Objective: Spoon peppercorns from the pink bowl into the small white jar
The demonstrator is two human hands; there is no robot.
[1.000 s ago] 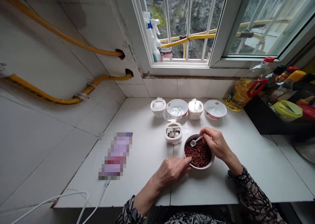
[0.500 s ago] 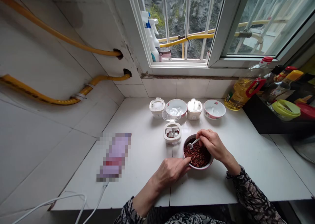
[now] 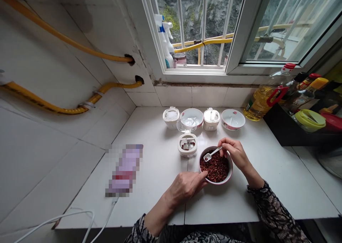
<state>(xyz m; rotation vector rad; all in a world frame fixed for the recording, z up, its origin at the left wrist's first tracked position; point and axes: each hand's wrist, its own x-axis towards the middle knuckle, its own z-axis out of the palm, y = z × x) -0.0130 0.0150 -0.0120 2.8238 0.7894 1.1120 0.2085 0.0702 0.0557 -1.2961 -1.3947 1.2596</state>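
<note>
A round bowl (image 3: 231, 171) holds dark red, coarse grains that look like peppercorns (image 3: 217, 169). My left hand (image 3: 187, 184) grips the bowl's near left rim, thumb over the edge. Between the closed fingers of my right hand (image 3: 233, 152) is a small white spoon (image 3: 212, 153), held over the grains, with a few red bits in its scoop. Just left of and behind the bowl stands a white seasoning jar (image 3: 187, 151), its clear lid (image 3: 186, 125) flipped up and some of the same dark bits inside.
Along the back wall stand two lidded seasoning jars (image 3: 171, 118) (image 3: 211, 119) and two flowered bowls (image 3: 191, 113) (image 3: 233, 123). An oil bottle (image 3: 258, 100) and a dark rack (image 3: 280, 129) of bottles are at right. A blurred phone-like object (image 3: 125, 170) with a white cable (image 3: 108, 214) lies left.
My right hand has lifted slightly and moved right, raising the spoon out of the grains with a few bits in it. My left hand stays on the bowl.
</note>
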